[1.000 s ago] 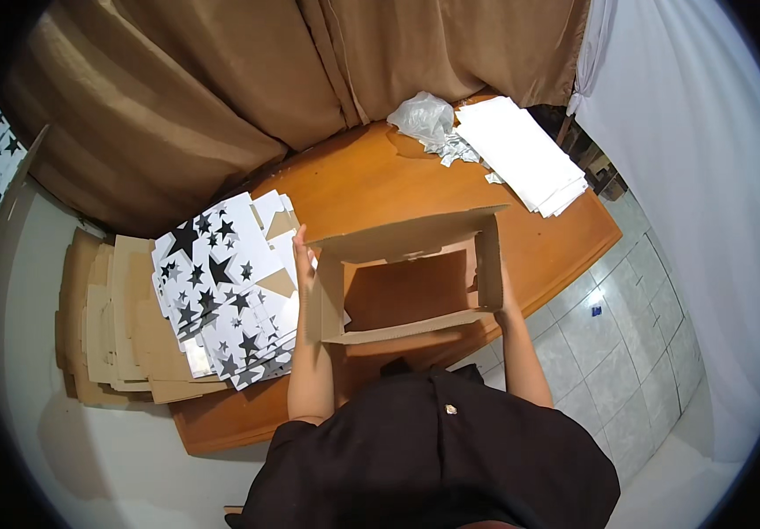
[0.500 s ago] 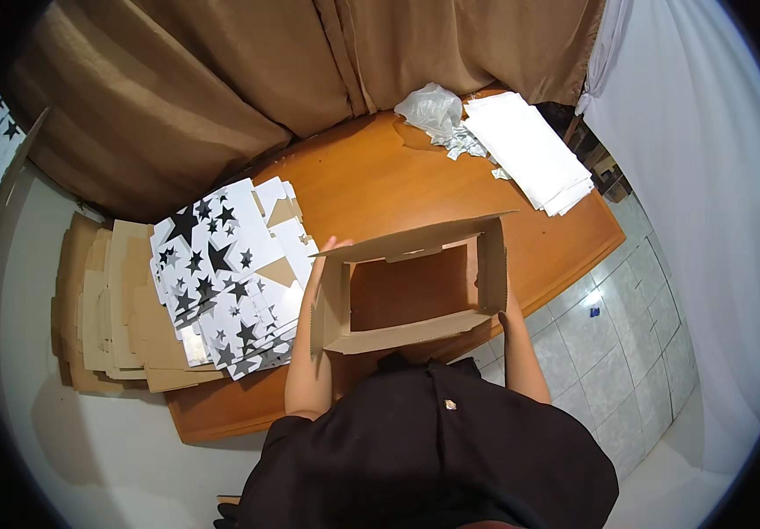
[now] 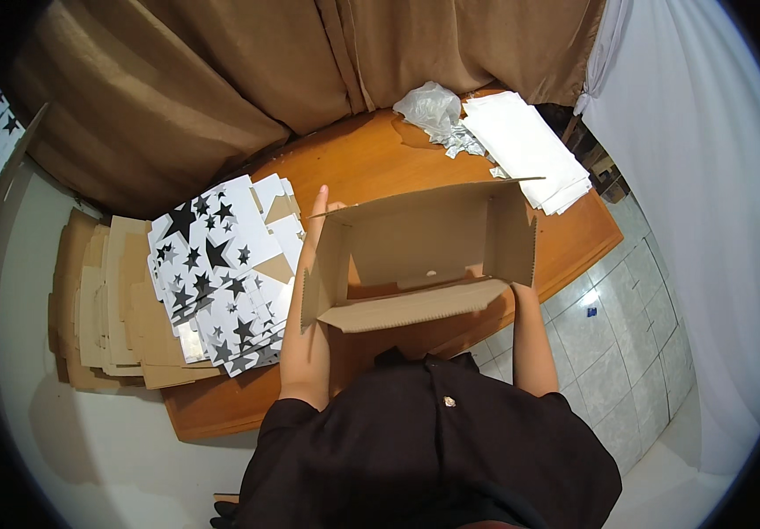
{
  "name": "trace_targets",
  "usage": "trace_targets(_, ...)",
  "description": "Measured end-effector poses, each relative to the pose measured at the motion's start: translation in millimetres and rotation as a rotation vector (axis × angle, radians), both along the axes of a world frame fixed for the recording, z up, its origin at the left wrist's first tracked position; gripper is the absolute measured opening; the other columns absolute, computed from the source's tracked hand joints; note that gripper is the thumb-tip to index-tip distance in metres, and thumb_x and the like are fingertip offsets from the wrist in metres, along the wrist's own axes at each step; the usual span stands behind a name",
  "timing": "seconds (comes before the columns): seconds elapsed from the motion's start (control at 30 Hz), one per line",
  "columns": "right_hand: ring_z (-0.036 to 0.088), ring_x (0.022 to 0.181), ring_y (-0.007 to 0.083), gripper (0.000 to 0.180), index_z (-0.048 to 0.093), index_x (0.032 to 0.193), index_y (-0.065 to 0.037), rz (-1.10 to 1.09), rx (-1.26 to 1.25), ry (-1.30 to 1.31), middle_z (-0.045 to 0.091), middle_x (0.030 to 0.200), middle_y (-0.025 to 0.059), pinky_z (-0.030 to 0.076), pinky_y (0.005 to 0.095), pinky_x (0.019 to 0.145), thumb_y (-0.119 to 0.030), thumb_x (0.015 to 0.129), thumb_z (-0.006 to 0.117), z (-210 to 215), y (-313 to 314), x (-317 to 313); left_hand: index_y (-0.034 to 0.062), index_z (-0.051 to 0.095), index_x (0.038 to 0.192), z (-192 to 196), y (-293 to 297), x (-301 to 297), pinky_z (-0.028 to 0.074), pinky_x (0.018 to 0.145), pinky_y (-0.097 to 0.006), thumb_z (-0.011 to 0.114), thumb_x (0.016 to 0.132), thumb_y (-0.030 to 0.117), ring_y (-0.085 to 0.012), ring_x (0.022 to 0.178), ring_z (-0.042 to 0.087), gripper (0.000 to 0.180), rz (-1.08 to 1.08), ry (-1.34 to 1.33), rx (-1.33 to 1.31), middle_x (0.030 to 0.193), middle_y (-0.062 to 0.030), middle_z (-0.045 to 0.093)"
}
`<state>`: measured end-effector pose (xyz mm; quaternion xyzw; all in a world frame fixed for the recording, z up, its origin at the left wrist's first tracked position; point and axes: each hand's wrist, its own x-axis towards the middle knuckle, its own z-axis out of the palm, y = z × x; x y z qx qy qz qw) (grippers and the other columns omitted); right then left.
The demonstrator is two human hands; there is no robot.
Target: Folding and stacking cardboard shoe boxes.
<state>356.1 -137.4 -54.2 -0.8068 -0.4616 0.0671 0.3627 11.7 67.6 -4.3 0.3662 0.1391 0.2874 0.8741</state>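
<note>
A brown cardboard box (image 3: pixel 433 220), open toward me, is held above the table between my two hands. Its bottom is only partly closed, since a strip of orange tabletop shows through low inside. My left hand (image 3: pixel 319 208) grips the box's left wall from outside, one finger sticking up past the edge and the rest mostly hidden. Against the lower right corner lies my right hand (image 3: pixel 521 288), its fingers hidden behind the cardboard. A flap (image 3: pixel 415 304) folds inward along the near side of the box.
Left on the orange wooden table (image 3: pixel 336 154) lies a stack of white star-printed card sheets (image 3: pixel 221 256), beside flat brown cardboard pieces (image 3: pixel 124 309). White sheets (image 3: pixel 530 150), a clear plastic bag (image 3: pixel 431 108) and small packets (image 3: pixel 466 144) lie at the back right.
The box has tilted and shifted slightly right and away from me, showing more of its inner wall. The opening onto the tabletop looks much smaller. Both hands moved with it.
</note>
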Motion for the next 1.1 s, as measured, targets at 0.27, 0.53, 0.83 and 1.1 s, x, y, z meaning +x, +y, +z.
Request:
trace_targets(0.27,0.048,0.116,0.0306,0.041,0.050,0.126,-0.008,0.074,0.094,0.266,0.056,0.119,0.0137,0.036,0.0471,0.095,-0.033,0.094,0.041,-62,-10,-4,0.0057,0.064,0.099,-12,-46,44,0.047,0.075,-0.032,0.041,0.087,0.059,-0.0177,0.082,0.058,0.059,0.363,0.386,-0.060,0.092,-0.0075,0.063)
trace_targets(0.53,0.054,0.109,0.0252,0.048,0.051,0.121,0.006,0.033,0.346,0.978,0.058,0.116,0.0159,0.039,0.0354,0.097,-0.033,0.098,0.034,-50,-11,-10,0.0047,0.058,0.111,-189,-28,-12,0.046,0.079,-0.032,0.035,0.092,0.051,-0.0166,0.093,0.057,0.055,0.706,0.451,-0.211,0.104,-0.0076,0.061)
trace_targets(0.83,0.032,0.130,0.0320,0.075,0.025,0.142,-0.013,0.259,0.284,0.793,0.030,0.140,0.0190,0.024,0.0442,0.107,-0.034,0.079,0.060,44,-51,-52,0.0109,0.054,0.109,-57,-77,4,0.033,0.085,-0.031,0.038,0.093,0.047,-0.0158,0.097,0.052,0.043,0.904,0.431,-0.008,0.097,-0.0019,0.057)
trace_targets(1.1,0.033,0.132,0.0277,0.065,0.026,0.139,0.001,0.189,0.469,0.760,0.036,0.138,0.0191,0.025,0.0366,0.107,-0.002,0.076,0.041,6,-57,-61,0.0073,0.053,0.111,93,-144,54,0.040,0.088,-0.035,0.048,0.092,0.021,-0.0157,0.100,0.052,0.024,0.932,0.002,0.527,0.099,-0.0049,0.058)
